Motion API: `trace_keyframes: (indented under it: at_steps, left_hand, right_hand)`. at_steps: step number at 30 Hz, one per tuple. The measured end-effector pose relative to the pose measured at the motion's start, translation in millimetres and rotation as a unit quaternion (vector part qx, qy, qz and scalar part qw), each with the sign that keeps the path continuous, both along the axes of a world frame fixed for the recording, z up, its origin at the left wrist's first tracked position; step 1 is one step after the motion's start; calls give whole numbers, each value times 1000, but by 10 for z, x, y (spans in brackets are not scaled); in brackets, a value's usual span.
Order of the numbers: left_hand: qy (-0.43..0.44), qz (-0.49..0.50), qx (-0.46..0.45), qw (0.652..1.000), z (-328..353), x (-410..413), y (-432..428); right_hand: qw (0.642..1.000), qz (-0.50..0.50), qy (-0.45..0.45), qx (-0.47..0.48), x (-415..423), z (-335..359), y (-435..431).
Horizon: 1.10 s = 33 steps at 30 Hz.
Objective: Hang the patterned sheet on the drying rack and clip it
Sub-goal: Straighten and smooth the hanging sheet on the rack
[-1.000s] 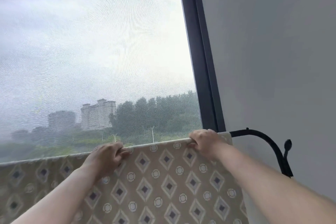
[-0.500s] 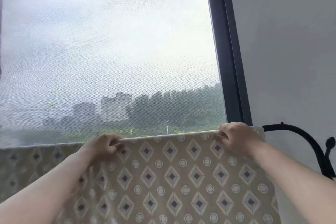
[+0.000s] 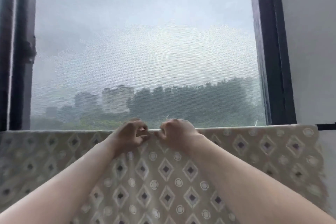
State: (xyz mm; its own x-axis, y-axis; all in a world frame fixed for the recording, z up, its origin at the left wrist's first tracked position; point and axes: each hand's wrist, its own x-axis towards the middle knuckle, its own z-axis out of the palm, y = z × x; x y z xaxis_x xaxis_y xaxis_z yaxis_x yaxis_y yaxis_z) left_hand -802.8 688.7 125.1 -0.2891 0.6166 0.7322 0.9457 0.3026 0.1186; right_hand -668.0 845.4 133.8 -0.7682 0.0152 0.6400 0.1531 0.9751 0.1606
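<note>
Hanging looks basically done, by my read: the patterned sheet [image 3: 163, 178] is draped over the drying rack rail [image 3: 326, 126], and its top fold runs level across almost the whole view, from the left edge to just short of the bare black rail end on the right. Your left hand [image 3: 130, 137] and right hand [image 3: 177, 133] sit side by side at the middle of that fold, nearly touching. Both grips are closed, fingers curled onto the fabric at the top edge. The frame is soft, so you can't tell from it whether each is a true pinch or just a hook over the rail. Clipping is what's left: no clip shows on the fold, in either hand or anywhere in frame, so treat that step as not started. You'll likely need to free one hand to fetch one. The far side of the sheet is hidden, so the balance of the drape is unknown, and it could creep off the rail once you let go. Surroundings: the insect screen [image 3: 141, 41] sits directly behind the fold, with hazy buildings and trees beyond it. The dark window frame [image 3: 272, 60] is on the right, then the plain wall [image 3: 312, 41], and the sheet's right edge hangs near that wall. Nothing visibly blocks the fold itself. The rail under the fabric is covered, so you'd be judging clip placement by feel.
</note>
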Motion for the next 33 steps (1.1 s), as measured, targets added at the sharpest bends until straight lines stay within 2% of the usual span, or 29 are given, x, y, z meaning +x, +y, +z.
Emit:
trace_keyframes:
  at_steps: [6,14,20,26,33]
  left_hand:
    - [92,158,-82,980,-62,-516,-749]
    - [108,147,-110,977,-40,-1016,-1407]
    - [65,150,-103,981,-27,-1247,-1851]
    - [45,220,-54,973,-126,-1639,-2449]
    - [0,239,-40,970,-77,-1623,-2503]
  right_hand:
    - [993,-101,39,36,-219,-184,-152]
    - [987,-144,68,29,-283,-188,-336]
    - [984,-166,58,18,-159,-142,-415]
    - [979,-187,71,24,-37,-160,-334]
    - [980,-179,91,1,7,-169,-358]
